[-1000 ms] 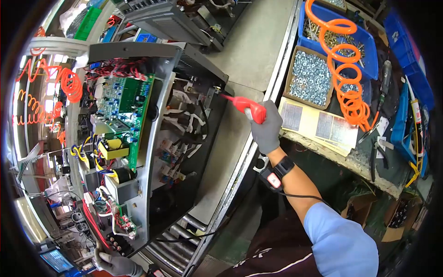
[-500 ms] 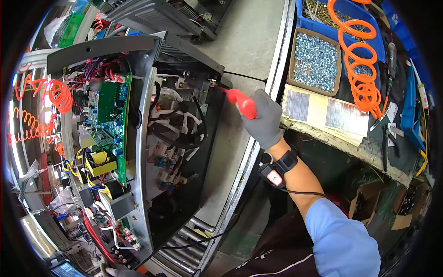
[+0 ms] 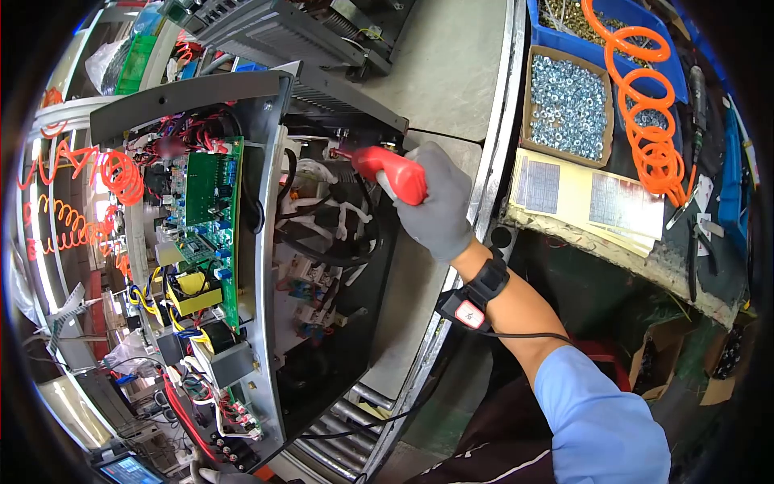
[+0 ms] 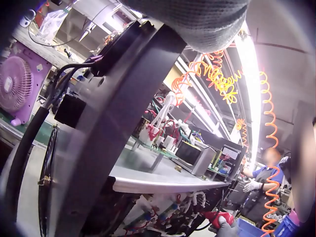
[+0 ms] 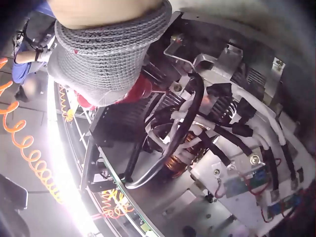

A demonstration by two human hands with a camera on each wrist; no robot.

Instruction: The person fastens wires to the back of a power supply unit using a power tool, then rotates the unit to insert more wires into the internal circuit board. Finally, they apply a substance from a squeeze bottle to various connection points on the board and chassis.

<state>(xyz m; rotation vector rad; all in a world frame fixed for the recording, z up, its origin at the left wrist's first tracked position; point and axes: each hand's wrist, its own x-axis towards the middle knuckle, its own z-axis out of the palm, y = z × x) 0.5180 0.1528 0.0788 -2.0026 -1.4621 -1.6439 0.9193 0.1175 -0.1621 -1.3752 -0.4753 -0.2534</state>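
Observation:
My right hand (image 3: 439,202), in a grey knit glove, grips a red tapered tool (image 3: 395,173) with a thin tip. That tip points at a bolt (image 5: 177,88) on a bracket in an upper corner of the dark metal chassis (image 3: 385,315). Thick black and white cables and a copper coil (image 5: 173,165) lie inside, below the tip. My gloved left hand (image 4: 197,22) is at the chassis's other end, beside the metal panel (image 4: 131,98); its fingers are hidden in the left wrist view. Only a bit of it shows at the head view's bottom edge.
A green circuit board (image 3: 211,189) stands on the chassis's left side. At right, a cardboard box of nuts (image 3: 568,105), printed sheets (image 3: 592,202) and a coiled orange hose (image 3: 649,145) lie on the bench. Rollers (image 3: 343,440) run beneath. A second chassis (image 3: 274,36) stands behind.
My right hand has moved the red tool left over the chassis, its tip leaving the right corner for a point further in. The left hand has nearly slipped out of the head view.

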